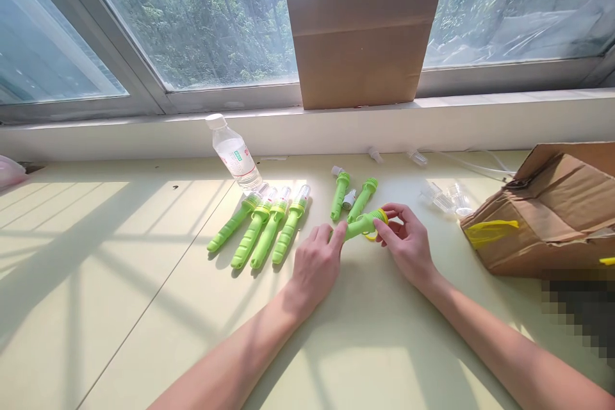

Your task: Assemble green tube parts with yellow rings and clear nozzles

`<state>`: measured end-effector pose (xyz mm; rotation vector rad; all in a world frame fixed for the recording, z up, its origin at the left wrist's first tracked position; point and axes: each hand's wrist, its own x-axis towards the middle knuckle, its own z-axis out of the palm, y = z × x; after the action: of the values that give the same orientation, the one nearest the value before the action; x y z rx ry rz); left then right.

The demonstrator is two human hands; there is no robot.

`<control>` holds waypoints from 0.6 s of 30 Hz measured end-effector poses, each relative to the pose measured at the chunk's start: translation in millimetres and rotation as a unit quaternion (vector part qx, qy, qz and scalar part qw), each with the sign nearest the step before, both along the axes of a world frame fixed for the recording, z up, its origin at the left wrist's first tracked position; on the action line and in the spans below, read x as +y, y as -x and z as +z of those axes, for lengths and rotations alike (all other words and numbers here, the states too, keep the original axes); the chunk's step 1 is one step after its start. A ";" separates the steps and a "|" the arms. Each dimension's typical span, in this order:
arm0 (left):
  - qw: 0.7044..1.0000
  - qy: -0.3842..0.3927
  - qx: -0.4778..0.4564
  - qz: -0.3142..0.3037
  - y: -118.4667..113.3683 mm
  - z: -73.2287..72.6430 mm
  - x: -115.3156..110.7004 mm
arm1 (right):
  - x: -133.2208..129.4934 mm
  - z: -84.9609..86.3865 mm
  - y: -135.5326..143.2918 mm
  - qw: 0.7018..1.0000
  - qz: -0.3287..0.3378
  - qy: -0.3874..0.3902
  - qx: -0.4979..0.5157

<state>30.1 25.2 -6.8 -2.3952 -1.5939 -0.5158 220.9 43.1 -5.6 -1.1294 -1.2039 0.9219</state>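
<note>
A green plastic handle (pixel 358 227) with a threaded end is held between both hands, lying nearly level above the table. My left hand (pixel 317 262) is closed around its narrow end. At the threaded end, my right hand (pixel 408 245) pinches a yellow ring (pixel 383 215) with thumb and fingers; part of the ring is hidden. Just beyond lie two more green handles, one with a whitish piece at its top (pixel 340 195) and one with bare threads (pixel 364 197). A small silvery-white piece (pixel 349 199) rests between them. Left of my hands, several green handles with clear tips (pixel 291 227) lie in a row.
A water bottle (pixel 237 157) stands behind the row. Clear plastic caps (pixel 444 198) lie beside an open cardboard box (pixel 542 218) with yellow strips at right. Two small pieces sit near the sill (pixel 269 131), and a cardboard sheet (pixel 362 25) covers part of the window.
</note>
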 end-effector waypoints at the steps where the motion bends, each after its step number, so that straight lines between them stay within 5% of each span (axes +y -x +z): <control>1: 1.000 -0.007 0.002 -0.003 0.6 -0.4 0.3 | 0.1 0.2 -0.4 1.000 0.004 0.000 -0.001; 18: 0.998 -0.053 0.018 -0.006 3.1 -1.1 2.5 | -2.8 -2.3 2.1 0.999 0.018 -0.033 0.004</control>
<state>27.0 27.8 -7.9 -2.3253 -1.4986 -0.5414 218.8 40.2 -8.0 -1.0534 -1.2423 0.9070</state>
